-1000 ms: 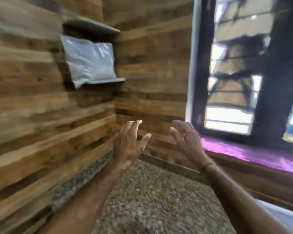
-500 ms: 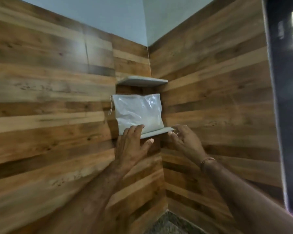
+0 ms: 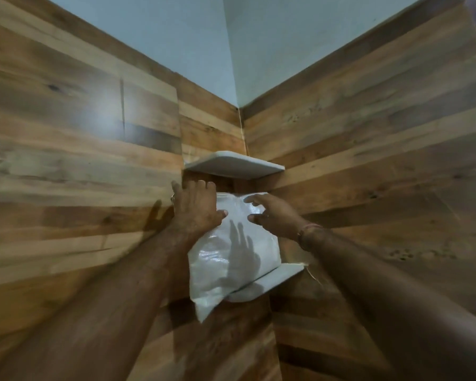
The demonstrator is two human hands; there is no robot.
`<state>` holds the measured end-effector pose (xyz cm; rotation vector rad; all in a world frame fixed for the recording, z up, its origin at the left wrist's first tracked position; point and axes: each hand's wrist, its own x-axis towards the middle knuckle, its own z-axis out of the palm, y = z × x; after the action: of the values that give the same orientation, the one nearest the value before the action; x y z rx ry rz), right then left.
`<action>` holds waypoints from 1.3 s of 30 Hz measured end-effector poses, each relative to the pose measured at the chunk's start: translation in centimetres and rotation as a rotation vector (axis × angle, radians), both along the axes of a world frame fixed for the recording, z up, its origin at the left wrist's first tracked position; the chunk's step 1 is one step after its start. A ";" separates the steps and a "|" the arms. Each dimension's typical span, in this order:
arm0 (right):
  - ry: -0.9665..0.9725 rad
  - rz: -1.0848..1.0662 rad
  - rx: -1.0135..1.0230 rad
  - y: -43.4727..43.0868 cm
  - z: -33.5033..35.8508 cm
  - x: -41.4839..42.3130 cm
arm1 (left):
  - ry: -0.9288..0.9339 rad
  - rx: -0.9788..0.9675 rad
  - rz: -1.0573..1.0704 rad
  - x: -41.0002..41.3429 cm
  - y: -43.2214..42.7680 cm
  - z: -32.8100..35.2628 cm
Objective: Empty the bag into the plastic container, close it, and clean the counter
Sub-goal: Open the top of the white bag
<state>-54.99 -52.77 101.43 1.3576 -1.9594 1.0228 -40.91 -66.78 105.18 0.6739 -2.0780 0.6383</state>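
The bag stood on the lower shelf, a small white corner shelf set where two wood-panelled walls met. It leaned back into that corner, and its lower left corner hung past the shelf's front edge. It was of clear, glossy plastic and held something white; whether powder or grain could not be told. An upper shelf of the same white kind sat just above the bag's top edge, and above the panelling the wall was painted pale blue. Both hands were up at the top of the bag. The left hand lay over its upper left corner, the fingers straight and pointing up past the top edge toward the upper shelf, the thumb stretched sideways onto the plastic front. It was released, with nothing curled round the bag. The right hand was at the upper right, the fingers spread and only lightly bent, their tips on or just off the front of the plastic. It too was released rather than grasping. A thin band circled the right wrist. The shadow of a spread hand fell across the middle of the bag, and both forearms reached up from the lower edge of the view toward the corner.
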 end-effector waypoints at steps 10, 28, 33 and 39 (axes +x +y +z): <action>0.166 -0.162 0.218 -7.3 6.4 -1.3 | 0.265 0.007 -0.264 -2.2 -3.7 1.5; -0.055 -0.274 0.036 12.8 3.4 4.1 | 0.426 0.113 -0.553 6.1 6.7 -0.2; -0.072 -0.337 0.070 22.6 -1.1 7.6 | 0.379 0.229 -0.565 8.5 15.6 -5.3; -0.277 -0.326 0.168 37.3 -12.0 11.3 | 0.265 0.349 -0.569 12.3 29.2 -16.5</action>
<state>-43.73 -15.51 89.41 0.9692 -2.4211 0.9439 -28.65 -37.55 88.68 0.3001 -2.0095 -0.1315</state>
